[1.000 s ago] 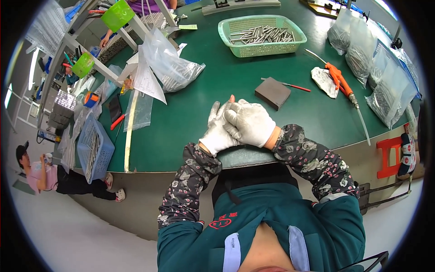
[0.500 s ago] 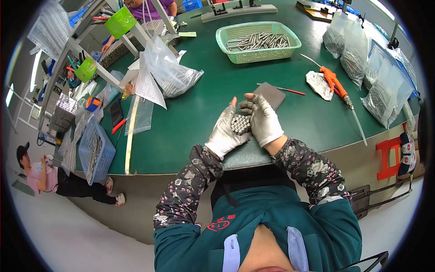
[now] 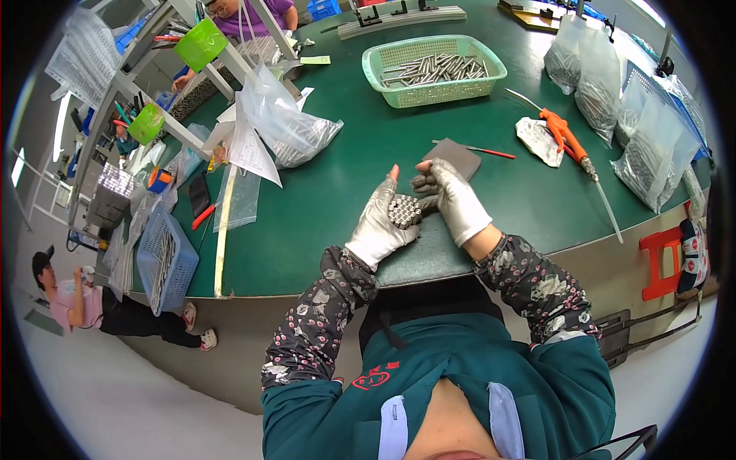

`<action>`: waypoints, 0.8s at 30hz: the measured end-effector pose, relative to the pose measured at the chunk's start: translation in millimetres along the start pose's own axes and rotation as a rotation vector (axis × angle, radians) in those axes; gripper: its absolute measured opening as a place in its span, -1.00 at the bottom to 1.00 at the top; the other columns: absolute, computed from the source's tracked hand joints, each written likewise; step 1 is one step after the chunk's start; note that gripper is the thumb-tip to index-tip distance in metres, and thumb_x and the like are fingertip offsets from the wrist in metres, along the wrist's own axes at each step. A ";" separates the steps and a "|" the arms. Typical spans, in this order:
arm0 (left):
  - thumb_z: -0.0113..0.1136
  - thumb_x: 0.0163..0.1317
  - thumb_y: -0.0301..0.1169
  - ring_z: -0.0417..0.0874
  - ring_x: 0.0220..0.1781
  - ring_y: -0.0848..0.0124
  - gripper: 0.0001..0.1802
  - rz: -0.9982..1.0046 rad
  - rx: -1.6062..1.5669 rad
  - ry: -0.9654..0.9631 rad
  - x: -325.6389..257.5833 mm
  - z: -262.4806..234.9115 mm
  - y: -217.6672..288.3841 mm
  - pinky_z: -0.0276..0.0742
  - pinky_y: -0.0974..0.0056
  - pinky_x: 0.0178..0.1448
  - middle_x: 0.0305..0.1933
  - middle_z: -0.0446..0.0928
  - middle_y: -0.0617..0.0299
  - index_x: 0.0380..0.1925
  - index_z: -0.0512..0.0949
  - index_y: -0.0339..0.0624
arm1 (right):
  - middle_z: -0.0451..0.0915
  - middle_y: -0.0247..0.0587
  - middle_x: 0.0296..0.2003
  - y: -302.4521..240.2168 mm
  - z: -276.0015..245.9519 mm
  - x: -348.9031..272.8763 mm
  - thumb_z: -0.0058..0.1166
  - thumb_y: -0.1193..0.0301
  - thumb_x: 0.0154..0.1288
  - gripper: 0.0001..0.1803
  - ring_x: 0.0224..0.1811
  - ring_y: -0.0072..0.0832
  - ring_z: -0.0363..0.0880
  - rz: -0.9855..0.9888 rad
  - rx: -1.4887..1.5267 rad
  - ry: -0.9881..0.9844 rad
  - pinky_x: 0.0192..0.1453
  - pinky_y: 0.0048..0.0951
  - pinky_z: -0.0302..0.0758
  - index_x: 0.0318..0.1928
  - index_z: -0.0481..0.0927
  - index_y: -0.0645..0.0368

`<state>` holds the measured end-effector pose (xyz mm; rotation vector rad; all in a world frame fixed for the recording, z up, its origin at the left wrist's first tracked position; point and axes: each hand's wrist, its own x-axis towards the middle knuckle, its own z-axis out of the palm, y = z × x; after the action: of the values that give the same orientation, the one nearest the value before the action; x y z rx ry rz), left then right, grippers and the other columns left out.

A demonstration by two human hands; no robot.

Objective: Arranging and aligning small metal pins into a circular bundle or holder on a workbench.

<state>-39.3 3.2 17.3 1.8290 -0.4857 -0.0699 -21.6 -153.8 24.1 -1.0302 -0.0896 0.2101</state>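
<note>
The left hand (image 3: pixel 377 228), in a pale work glove, lies palm-up near the front edge of the green desk (image 3: pixel 330 192); its fingers are loosely curled around a bundle of short metal rods (image 3: pixel 404 210), which rests in the palm with the rod ends facing the camera; the thumb points up and away from the bundle. The right hand (image 3: pixel 454 198), gloved alike, closes on the same bundle from the other side; its fingers are bent and pressed against the rods, so both hands clamp the bundle between them just above the desk.

Just behind the right hand lies a flat dark grey pad (image 3: pixel 458 157), with a thin red pencil (image 3: pixel 484 151) beside it; further right is an orange-handled tool (image 3: pixel 566 138) with a long thin tip, next to a crumpled cloth (image 3: pixel 537 141). At the far side stands a pale green basket (image 3: pixel 433 70) holding more metal rods; to the left lies a clear plastic bag (image 3: pixel 287 123) of parts; clear bags (image 3: pixel 652 146) of rods sit along the right rim. A blue basket (image 3: pixel 159 261) hangs off the desk's left edge; another person (image 3: pixel 73 295) sits on the floor beyond it.
</note>
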 end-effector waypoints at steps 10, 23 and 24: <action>0.25 -0.26 -0.68 0.47 -0.31 0.57 0.11 0.043 0.095 0.022 0.9 -1.9 -13.8 0.45 0.50 -0.15 -0.29 0.41 0.30 0.31 -0.16 -0.10 | 0.48 -0.10 -0.11 -50.6 -6.6 9.6 0.05 0.09 0.02 -0.46 0.00 -0.23 0.40 -0.564 -1.579 0.185 0.10 -0.21 0.26 -0.05 0.45 0.17; 0.25 -0.21 -0.73 0.35 0.12 0.35 0.06 -0.459 -1.488 -0.144 19.0 -4.9 -11.8 0.37 0.18 0.15 0.11 0.28 0.11 0.29 -0.10 -0.04 | 0.39 0.06 -0.07 -59.7 23.5 -37.6 0.16 0.15 -0.12 -0.49 -0.04 -0.11 0.37 -0.803 -1.660 -0.299 0.04 -0.19 0.30 -0.06 0.53 -0.05; 0.25 -0.11 -0.60 0.36 0.11 0.34 -0.04 -0.421 -1.268 -0.058 13.5 -4.4 -28.0 0.37 0.17 0.15 0.09 0.29 0.11 0.28 -0.07 -0.05 | 0.39 0.05 -0.09 -52.0 27.0 -41.5 0.15 0.18 -0.12 -0.50 -0.06 -0.11 0.37 -0.796 -1.646 -0.364 0.02 -0.21 0.31 -0.06 0.53 -0.06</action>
<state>-17.6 8.8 -4.7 0.6424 -0.0179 -0.5798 -60.0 -165.8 83.6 -2.4541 -1.1234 -0.5324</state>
